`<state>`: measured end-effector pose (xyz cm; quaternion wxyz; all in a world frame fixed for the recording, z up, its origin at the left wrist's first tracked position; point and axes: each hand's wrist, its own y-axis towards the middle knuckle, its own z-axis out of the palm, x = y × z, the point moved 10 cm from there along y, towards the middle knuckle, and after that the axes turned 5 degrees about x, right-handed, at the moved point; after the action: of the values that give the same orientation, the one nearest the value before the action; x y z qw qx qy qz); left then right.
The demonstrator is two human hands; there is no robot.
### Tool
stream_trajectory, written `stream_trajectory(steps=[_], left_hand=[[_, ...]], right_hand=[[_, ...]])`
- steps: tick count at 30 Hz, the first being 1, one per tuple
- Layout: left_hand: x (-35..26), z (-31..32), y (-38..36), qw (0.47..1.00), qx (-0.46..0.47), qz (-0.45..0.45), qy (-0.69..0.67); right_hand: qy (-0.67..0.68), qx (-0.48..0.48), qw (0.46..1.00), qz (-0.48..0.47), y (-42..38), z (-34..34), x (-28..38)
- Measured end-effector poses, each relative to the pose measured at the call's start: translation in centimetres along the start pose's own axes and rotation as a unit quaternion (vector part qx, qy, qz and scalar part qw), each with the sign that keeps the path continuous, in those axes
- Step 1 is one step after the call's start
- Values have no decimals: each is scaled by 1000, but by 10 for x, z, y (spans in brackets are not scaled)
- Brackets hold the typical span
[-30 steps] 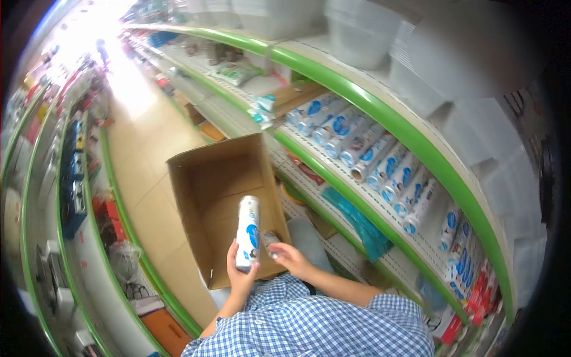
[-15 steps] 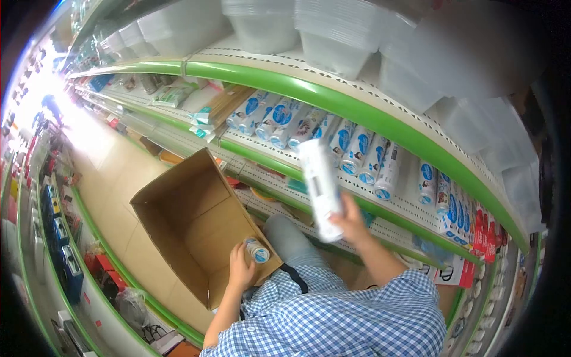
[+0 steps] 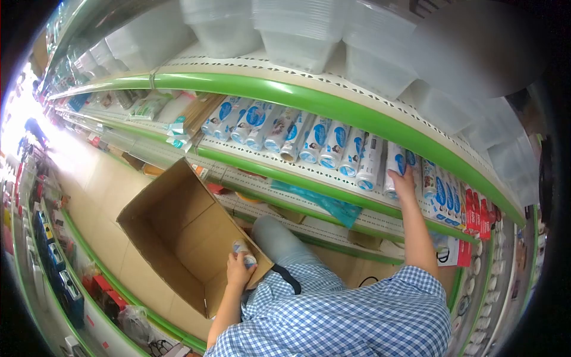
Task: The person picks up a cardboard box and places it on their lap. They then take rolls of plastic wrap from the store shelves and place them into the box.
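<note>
On the middle shelf stands a row of several white and blue packs (image 3: pixel 314 140). At the right part of that row, my right hand (image 3: pixel 404 180) is closed on the front of a white pack (image 3: pixel 393 162). My left hand (image 3: pixel 239 269) is wrapped round a small white and blue cylinder (image 3: pixel 242 249) inside the near right side of an open cardboard box (image 3: pixel 178 226). The box leans beside my knee, and its visible inside holds nothing else.
Stacked clear plastic tubs (image 3: pixel 297 30) fill the shelf above, behind a green edge (image 3: pixel 285 93). Red packs (image 3: pixel 476 214) stand at the shelf's right end. A teal plastic sheet (image 3: pixel 321 202) lies below. Another goods shelf runs along the left.
My right hand has moved right and up to the shelf, and the white pack it held in the air is now in the row. The left hand has closed round the cylinder.
</note>
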<state>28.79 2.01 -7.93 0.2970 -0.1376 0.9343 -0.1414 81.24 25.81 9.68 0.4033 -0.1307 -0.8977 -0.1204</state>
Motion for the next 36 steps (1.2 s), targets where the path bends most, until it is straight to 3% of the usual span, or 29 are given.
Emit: stream_trajectory(steps=[2,6,9,12,13,16,19,23,24,27,30,31,33,35,36], left_hand=[[9,-2,-1,999,-12,-35,-34],[42,9,1,993,-42,-69,-91],[52,14,-1,990,-32,-104,-87],[69,28,6,991,0,-126,-49],[78,32,8,991,12,-130,-34],[102,29,-2,905,-39,-180,-383],[88,0,-29,785,-81,-218,-574],[42,-57,-59,768,-177,-21,-615],[26,-69,-70,781,-205,-4,-590],[-21,-104,-99,865,-330,174,-336],[-90,-120,-113,892,-303,293,-164],[-108,-115,-112,908,-265,313,-85],[-120,-111,-109,901,-238,350,-95],[-119,-109,-98,889,-199,395,-118],[-118,-113,-94,898,-203,377,-104]], right_hand=[[15,34,999,6,-16,7,23],[-135,-26,990,-44,-21,16,36],[-169,-44,979,-101,-27,20,53],[-246,-152,929,-232,-69,14,123],[-196,-132,932,-276,-82,20,141],[-46,-39,919,-389,-122,46,184],[36,110,898,-424,-166,93,200],[130,384,839,-363,-232,180,196],[163,442,830,-298,-247,199,194],[309,573,754,-82,-302,255,189],[515,592,620,-8,-335,264,220],[408,539,717,-169,-325,258,229],[445,547,706,-63,-310,258,219],[467,523,710,-56,-282,248,206],[456,489,742,-33,-256,227,203]])
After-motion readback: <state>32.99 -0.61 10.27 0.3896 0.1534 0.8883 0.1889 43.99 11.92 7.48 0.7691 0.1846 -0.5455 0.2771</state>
